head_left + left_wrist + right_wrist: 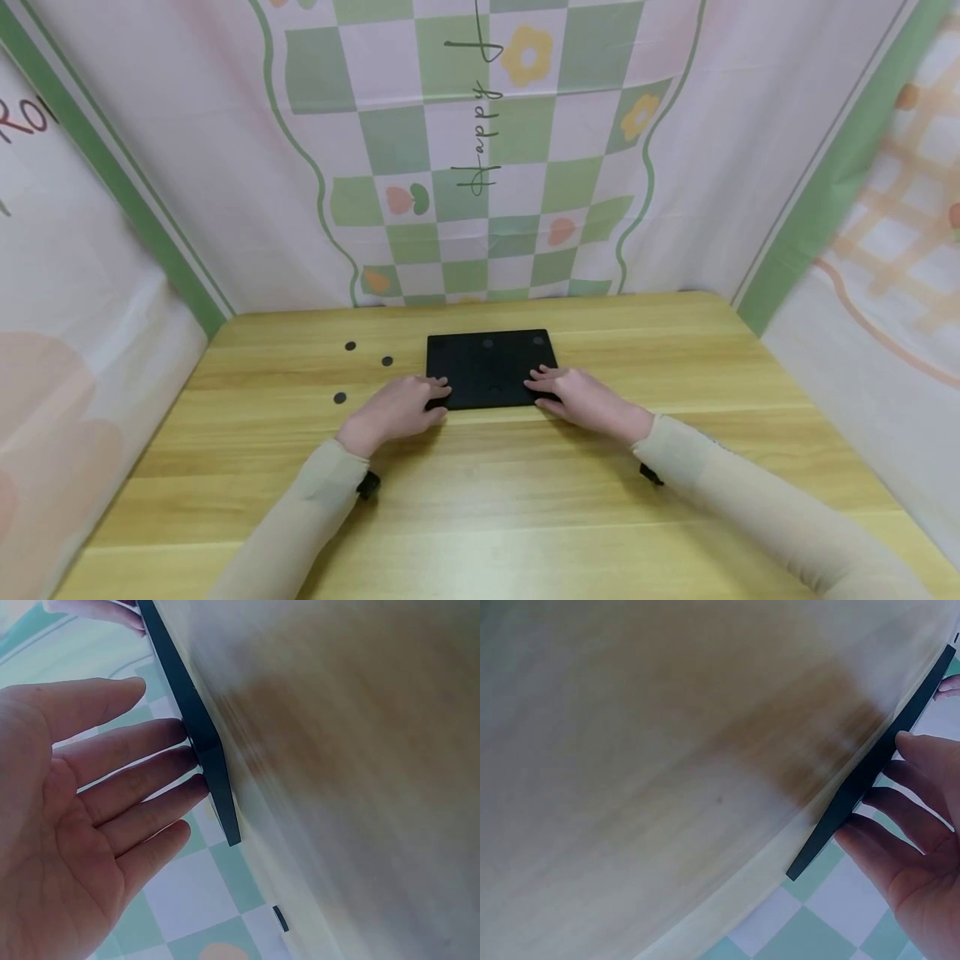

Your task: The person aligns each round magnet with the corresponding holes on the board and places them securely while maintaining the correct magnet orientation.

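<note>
A flat, black rectangular board (487, 371) lies on the wooden table in the head view, two small dark round spots showing near its far edge. On its left near corner rests my left hand (401, 406), and in the left wrist view those extended fingers (142, 776) touch the board's top while the thumb stays apart. My right hand (581, 400) lies over the right near corner with fingers spread. The right wrist view shows its fingertips on the board's upper face and the thumb (926, 754) right at the edge.
Three small dark discs lie left of the board: one toward the back (350, 346), a second closer to the board (387, 361) and a third nearer the front (340, 398). A checkered curtain (465, 167) hangs behind the wooden table (487, 517), with printed cloth on both sides.
</note>
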Motion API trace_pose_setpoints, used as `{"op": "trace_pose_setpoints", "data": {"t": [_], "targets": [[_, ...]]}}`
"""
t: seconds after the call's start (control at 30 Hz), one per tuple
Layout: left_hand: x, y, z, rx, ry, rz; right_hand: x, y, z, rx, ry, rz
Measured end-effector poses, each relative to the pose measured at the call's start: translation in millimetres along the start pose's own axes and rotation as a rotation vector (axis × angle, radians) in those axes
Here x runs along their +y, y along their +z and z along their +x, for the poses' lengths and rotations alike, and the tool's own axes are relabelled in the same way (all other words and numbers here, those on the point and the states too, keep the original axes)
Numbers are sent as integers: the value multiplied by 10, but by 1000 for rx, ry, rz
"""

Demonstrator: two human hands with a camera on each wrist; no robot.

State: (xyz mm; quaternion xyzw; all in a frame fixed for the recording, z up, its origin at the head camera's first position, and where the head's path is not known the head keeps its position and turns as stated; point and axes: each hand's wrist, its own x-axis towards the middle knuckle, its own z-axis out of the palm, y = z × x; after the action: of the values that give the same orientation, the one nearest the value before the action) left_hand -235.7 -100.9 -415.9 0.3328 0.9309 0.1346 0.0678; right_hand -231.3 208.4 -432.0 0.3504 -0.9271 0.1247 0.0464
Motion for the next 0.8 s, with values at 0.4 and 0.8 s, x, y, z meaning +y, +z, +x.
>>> {"op": "trace_pose_setpoints", "data": {"t": [0.4,0.8], "targets": [[-58,-6,-50,12,-1,-28,-9,8,14,-4,3,14],[-206,-61,-100,160,51,59,2,0,-2,1,5,23]]}}
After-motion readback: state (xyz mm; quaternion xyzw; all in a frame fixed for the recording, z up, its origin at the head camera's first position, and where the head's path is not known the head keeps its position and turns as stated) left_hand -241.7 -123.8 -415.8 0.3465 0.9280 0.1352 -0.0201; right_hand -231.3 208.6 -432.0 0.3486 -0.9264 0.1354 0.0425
